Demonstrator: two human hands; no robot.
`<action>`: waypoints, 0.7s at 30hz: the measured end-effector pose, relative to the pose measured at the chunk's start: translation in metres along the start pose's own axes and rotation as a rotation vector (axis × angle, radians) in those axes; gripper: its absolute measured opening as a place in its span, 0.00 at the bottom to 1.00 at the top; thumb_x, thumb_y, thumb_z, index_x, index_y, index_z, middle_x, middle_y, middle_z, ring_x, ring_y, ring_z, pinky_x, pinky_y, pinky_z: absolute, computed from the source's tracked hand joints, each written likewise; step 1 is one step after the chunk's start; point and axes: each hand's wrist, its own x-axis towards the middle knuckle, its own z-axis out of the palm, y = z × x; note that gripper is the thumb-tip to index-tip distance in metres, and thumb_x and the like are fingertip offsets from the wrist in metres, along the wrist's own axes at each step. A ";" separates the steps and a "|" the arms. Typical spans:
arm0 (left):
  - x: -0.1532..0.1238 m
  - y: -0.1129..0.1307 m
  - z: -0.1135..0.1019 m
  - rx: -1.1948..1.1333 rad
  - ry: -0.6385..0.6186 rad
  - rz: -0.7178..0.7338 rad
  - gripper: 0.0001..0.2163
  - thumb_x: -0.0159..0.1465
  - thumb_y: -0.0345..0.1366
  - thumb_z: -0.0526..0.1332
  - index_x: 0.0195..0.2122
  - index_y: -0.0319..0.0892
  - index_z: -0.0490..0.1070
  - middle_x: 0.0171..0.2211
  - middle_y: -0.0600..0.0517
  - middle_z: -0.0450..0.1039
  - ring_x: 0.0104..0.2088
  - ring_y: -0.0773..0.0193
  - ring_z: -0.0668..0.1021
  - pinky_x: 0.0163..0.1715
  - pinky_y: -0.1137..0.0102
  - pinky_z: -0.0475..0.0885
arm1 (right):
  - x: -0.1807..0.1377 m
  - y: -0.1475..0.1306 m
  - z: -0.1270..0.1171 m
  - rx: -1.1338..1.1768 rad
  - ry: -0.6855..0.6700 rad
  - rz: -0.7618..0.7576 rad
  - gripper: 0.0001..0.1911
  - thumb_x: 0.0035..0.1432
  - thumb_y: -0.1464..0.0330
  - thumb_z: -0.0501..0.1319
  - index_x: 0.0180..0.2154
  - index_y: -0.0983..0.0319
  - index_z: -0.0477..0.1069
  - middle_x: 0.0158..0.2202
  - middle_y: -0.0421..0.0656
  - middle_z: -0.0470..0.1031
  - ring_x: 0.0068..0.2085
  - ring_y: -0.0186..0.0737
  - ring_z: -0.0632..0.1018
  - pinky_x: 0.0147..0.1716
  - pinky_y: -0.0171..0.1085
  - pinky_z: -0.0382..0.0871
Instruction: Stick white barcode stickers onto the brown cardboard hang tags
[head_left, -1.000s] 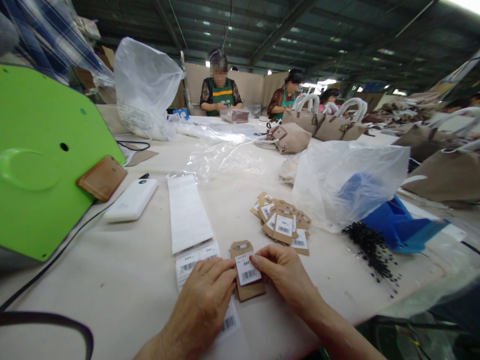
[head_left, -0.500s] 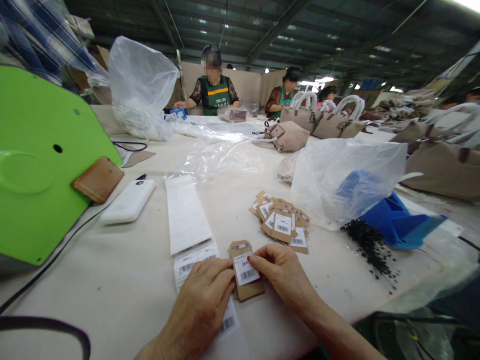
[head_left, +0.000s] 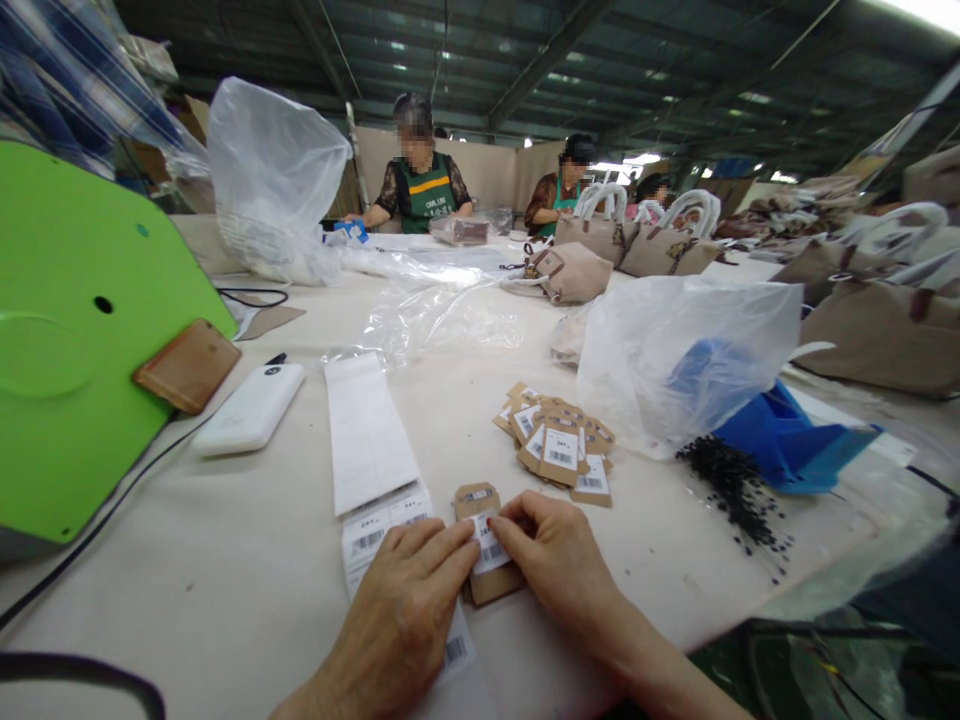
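Note:
My left hand (head_left: 409, 600) and my right hand (head_left: 559, 560) meet over a brown cardboard hang tag (head_left: 480, 500) lying on the cream table (head_left: 225, 540). Fingertips of both hands press on the white barcode sticker (head_left: 491, 550) on the tag. Under my left hand runs a strip of barcode stickers (head_left: 371, 530) that continues as white backing paper (head_left: 364, 430). A pile of stickered tags (head_left: 555, 445) lies just beyond my right hand.
A green machine cover (head_left: 67, 340), a brown wallet (head_left: 187, 365) and a white power bank (head_left: 251, 408) are at left. A plastic bag (head_left: 675, 350), blue bag (head_left: 787, 440) and black fasteners (head_left: 735, 490) are at right. People work at the far end among handbags (head_left: 570, 270).
Both hands' fingers have slid further over the sticker, now covering more of it and pressing it on the tag. The view shifted slightly.

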 end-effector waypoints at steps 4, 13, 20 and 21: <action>-0.005 0.001 0.005 -0.032 -0.015 -0.043 0.18 0.64 0.23 0.44 0.47 0.41 0.71 0.46 0.50 0.76 0.44 0.56 0.72 0.43 0.62 0.65 | -0.003 -0.009 0.000 -0.190 0.019 -0.051 0.05 0.55 0.74 0.59 0.29 0.63 0.74 0.28 0.45 0.78 0.31 0.43 0.77 0.31 0.36 0.61; -0.004 0.003 0.005 -0.038 -0.030 -0.062 0.18 0.63 0.22 0.46 0.47 0.42 0.70 0.46 0.51 0.76 0.44 0.57 0.72 0.42 0.63 0.65 | -0.004 -0.015 -0.004 -0.467 0.064 -0.086 0.04 0.56 0.69 0.60 0.34 0.63 0.71 0.28 0.49 0.77 0.31 0.51 0.78 0.28 0.39 0.62; -0.004 -0.013 0.001 0.170 -0.036 0.141 0.16 0.61 0.26 0.50 0.47 0.41 0.70 0.47 0.53 0.77 0.42 0.60 0.74 0.41 0.68 0.66 | -0.005 0.012 0.019 -0.342 0.460 -0.827 0.11 0.62 0.73 0.50 0.36 0.60 0.71 0.34 0.42 0.77 0.35 0.41 0.74 0.34 0.37 0.62; -0.004 -0.016 0.001 0.207 -0.039 0.191 0.15 0.61 0.27 0.52 0.47 0.42 0.70 0.46 0.54 0.77 0.42 0.62 0.75 0.41 0.71 0.67 | -0.003 0.016 0.025 -0.281 0.574 -0.922 0.15 0.65 0.72 0.46 0.36 0.60 0.71 0.33 0.40 0.78 0.34 0.38 0.74 0.34 0.36 0.62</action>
